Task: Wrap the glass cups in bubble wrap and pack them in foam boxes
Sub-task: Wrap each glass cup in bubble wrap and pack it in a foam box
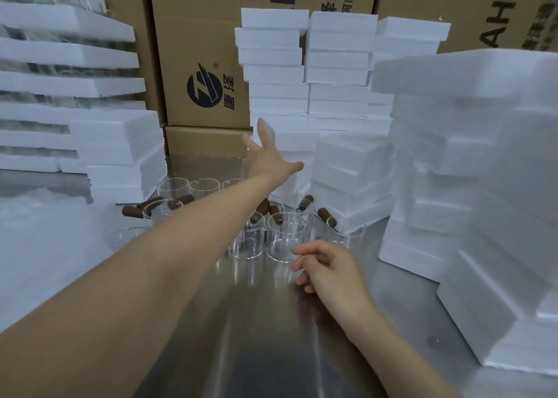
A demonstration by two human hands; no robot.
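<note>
Touching the middle stack of foam boxes (276, 74) with straight, spread fingers, the left hand (268, 156) holds nothing. Nearer the body, the right hand (327, 266) hovers low over the steel counter (256, 343), fingers loosely curled and empty. Between the two hands stand the glass cups (285, 237), bare and upright, with brown handles (327, 218). More foam stacks rise on either side of both hands. Beyond the left hand, cardboard cartons (199, 35) carry a round dark logo (203, 89) with an ® mark, Chinese characters turned sideways, and large black letters, "AH" readable on the right one.
</note>
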